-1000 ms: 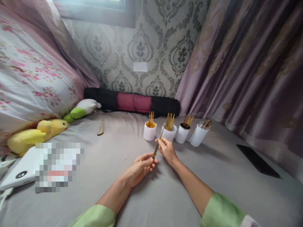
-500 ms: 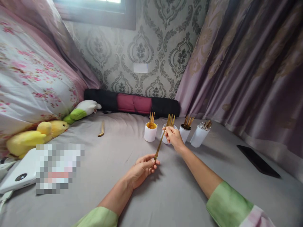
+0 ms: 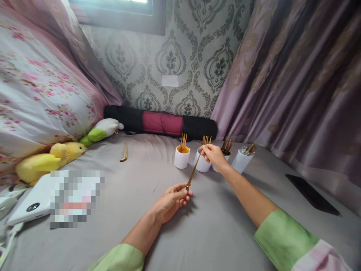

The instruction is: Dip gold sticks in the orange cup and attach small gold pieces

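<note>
Broadly, a grey sheet (image 3: 158, 241) fills the foreground. Across its far side lies a black-and-maroon roll (image 3: 163, 123). The left hand (image 3: 173, 199) and right hand (image 3: 214, 156), near four white containers (image 3: 181, 159), pinch opposite ends of one slim golden stick (image 3: 193, 173) slanting up and away over the sheet.

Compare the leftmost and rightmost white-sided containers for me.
The leftmost container shows a yellow inside below its rim; the rightmost container has a glassy, ridged rim. Orange-toned sticks stand nearly upright in the leftmost; darker brown sticks lean rightward in the rightmost. Both have white sides and hold several sticks.
</note>
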Action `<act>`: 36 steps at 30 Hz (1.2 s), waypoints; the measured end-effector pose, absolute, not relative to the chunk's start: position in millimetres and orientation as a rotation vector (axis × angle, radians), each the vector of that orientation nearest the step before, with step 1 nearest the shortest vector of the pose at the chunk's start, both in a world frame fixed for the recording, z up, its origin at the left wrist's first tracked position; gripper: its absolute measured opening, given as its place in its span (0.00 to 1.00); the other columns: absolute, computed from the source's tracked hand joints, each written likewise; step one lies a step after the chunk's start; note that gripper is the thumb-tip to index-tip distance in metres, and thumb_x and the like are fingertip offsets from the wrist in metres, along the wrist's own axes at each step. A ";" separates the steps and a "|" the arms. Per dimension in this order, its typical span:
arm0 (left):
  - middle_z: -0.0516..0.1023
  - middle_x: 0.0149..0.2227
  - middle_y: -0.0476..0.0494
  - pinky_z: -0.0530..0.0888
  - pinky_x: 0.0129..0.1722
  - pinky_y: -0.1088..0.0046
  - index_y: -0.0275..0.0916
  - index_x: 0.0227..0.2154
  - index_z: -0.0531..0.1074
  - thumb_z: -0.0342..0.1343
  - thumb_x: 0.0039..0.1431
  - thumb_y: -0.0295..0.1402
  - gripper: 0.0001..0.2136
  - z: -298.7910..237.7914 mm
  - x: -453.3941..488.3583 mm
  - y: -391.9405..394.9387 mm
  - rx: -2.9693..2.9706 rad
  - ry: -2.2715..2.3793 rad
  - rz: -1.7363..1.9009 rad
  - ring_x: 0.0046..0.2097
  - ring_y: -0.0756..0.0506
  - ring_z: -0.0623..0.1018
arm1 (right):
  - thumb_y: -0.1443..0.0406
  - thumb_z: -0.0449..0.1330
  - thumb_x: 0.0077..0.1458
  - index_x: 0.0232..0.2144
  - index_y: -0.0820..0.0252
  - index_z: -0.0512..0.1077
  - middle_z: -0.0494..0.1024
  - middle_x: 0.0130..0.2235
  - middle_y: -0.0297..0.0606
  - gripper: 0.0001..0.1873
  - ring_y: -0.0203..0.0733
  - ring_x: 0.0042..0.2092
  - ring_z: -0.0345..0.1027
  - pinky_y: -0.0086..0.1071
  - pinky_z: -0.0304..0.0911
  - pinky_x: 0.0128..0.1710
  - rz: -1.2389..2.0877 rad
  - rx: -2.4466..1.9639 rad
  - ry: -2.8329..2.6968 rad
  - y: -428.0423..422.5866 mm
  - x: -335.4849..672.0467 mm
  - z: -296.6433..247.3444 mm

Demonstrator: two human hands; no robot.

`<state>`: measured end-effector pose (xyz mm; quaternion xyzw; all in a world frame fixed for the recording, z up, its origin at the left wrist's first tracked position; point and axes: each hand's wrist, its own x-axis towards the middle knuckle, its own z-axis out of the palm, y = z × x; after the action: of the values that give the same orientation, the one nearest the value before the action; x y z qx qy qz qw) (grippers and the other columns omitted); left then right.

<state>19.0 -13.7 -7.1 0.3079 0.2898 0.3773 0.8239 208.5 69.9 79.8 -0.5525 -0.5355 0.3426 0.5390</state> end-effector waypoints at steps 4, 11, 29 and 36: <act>0.75 0.35 0.38 0.67 0.29 0.78 0.31 0.42 0.66 0.59 0.49 0.24 0.16 -7.5 19.0 -13.0 0.637 0.620 0.815 0.29 0.53 0.72 | 0.62 0.56 0.50 0.26 0.66 0.69 0.68 0.20 0.31 0.10 0.24 0.15 0.52 0.21 0.48 0.11 0.875 -1.340 -1.264 69.9 211.8 82.8; 0.75 0.36 0.38 0.68 0.29 0.79 0.31 0.39 0.68 0.60 0.49 0.24 0.13 -6.7 18.7 -11.4 0.619 0.620 0.829 0.29 0.54 0.72 | 0.62 0.58 0.50 0.24 0.65 0.68 0.69 0.20 0.32 0.10 0.24 0.15 0.52 0.20 0.47 0.11 0.962 -1.343 -1.241 68.4 214.1 88.2; 0.74 0.32 0.42 0.70 0.28 0.80 0.31 0.38 0.69 0.58 0.52 0.26 0.10 -5.6 13.6 -4.9 0.473 0.610 0.877 0.28 0.55 0.72 | 0.65 0.57 0.53 0.24 0.66 0.68 0.69 0.20 0.33 0.09 0.24 0.15 0.53 0.19 0.47 0.10 0.898 -1.334 -1.203 78.3 224.4 104.7; 0.72 0.31 0.44 0.69 0.27 0.81 0.31 0.38 0.70 0.58 0.52 0.27 0.10 -6.0 12.2 -3.6 0.413 0.606 0.885 0.28 0.55 0.71 | 0.65 0.57 0.54 0.23 0.65 0.67 0.69 0.20 0.33 0.10 0.23 0.15 0.52 0.19 0.46 0.10 0.812 -1.342 -1.131 82.6 231.0 129.6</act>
<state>12.2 -3.6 -6.0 0.1954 0.2864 0.4186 0.8394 231.0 82.6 129.6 -0.5711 -0.4814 0.3458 0.5679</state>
